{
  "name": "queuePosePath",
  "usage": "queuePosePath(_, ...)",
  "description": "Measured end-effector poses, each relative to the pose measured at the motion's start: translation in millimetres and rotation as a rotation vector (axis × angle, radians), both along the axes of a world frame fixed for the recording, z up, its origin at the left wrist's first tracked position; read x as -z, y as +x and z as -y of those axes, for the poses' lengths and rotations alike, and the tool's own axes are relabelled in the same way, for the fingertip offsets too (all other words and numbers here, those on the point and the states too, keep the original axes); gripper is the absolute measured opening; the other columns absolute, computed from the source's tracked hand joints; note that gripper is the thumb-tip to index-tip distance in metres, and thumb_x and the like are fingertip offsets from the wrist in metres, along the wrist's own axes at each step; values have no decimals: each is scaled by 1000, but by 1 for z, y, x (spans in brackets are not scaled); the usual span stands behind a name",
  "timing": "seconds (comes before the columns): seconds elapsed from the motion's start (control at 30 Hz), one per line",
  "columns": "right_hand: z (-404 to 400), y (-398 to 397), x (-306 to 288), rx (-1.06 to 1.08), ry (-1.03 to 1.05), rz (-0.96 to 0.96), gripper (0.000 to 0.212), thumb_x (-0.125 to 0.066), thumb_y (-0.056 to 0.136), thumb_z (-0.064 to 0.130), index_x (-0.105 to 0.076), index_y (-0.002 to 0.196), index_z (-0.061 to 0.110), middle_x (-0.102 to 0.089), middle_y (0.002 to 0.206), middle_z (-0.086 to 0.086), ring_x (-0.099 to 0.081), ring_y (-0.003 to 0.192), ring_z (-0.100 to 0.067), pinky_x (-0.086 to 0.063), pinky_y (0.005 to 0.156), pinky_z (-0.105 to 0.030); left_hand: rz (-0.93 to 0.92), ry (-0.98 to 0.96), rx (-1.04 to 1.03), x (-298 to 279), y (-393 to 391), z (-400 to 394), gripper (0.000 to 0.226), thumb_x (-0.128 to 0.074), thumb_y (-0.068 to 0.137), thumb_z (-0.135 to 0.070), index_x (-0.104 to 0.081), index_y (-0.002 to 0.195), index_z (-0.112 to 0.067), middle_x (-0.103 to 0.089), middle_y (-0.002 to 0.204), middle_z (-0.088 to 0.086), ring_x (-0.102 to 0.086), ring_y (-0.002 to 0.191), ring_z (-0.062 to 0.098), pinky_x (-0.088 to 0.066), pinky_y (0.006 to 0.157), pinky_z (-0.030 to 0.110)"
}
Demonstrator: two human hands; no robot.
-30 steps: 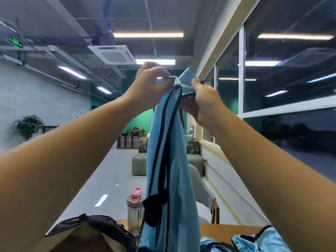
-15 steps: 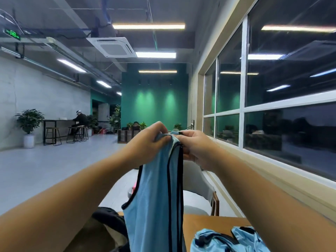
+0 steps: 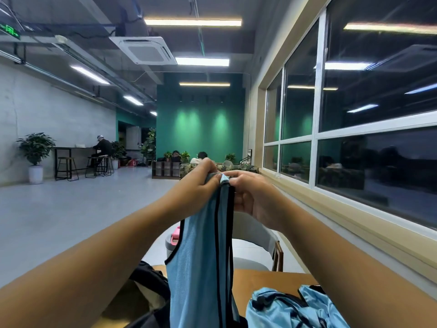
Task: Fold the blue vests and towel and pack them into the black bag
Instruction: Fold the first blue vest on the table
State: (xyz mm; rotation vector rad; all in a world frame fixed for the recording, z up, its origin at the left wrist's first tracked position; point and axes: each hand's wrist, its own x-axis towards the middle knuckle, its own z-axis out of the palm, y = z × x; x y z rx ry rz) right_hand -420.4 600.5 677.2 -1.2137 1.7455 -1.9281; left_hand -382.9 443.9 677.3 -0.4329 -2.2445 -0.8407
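A person's 2 bare arms reach forward at chest height, hands close together. The left hand [image 3: 197, 183] and the right hand [image 3: 250, 197] each pinch the top edge of a light blue mesh vest with black trim [image 3: 201, 263], fingers curled over the bunched fabric so both shoulder straps are gathered between them. The vest hangs straight down from this grip, doubled lengthwise, its lower part dropping out of view at the bottom edge.

Below, on a wooden table [image 3: 267, 282], an open black bag with a pale lining [image 3: 146, 292] sits at the left, directly under and behind the hanging vest. To the right lies a crumpled heap of more light blue vests with black trim [image 3: 293, 308] (how many is unclear), partly hidden by the right forearm. Behind the vest stands a clear water bottle with a grey lid and pink latch [image 3: 172, 243], and a white moulded chair with wooden legs [image 3: 253, 237] is at the table's far side.

Beyond is a large room with a green end wall, dark windows along the right, potted plants, and seated people in the distance
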Motion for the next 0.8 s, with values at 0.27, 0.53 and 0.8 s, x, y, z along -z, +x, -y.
queuePosePath(0.27, 3, -4, 4, 176, 53, -103, 29, -47, 90, -8, -63, 93, 15, -63, 75, 1, -60, 62, -9, -53, 61, -27, -12, -110, -18, 2, 0, 5, 21, -55, 94, -23, -44, 76, -20, -42, 67, -5, -34, 58, 4, -28, 52, 20)
queuePosePath(0.53, -14, -13, 4, 475, 252, -475, 36, -45, 84, -8, -55, 87, 27, -55, 75, -3, -44, 61, -15, -34, 54, -23, 176, -147, 90, 4, -1, 20, 40, -55, 93, -34, -41, 59, -19, -30, 54, -12, -28, 50, 6, -23, 48, 25)
queuePosePath(0.8, -8, -6, -7, 553, 619, -686, 24, -44, 81, -3, -54, 74, 19, -55, 78, -2, -52, 83, -21, -40, 67, -31, 113, -165, 91, 3, -3, 1, 30, -62, 90, -24, -45, 66, -18, -37, 60, -5, -30, 51, 5, -25, 49, 21)
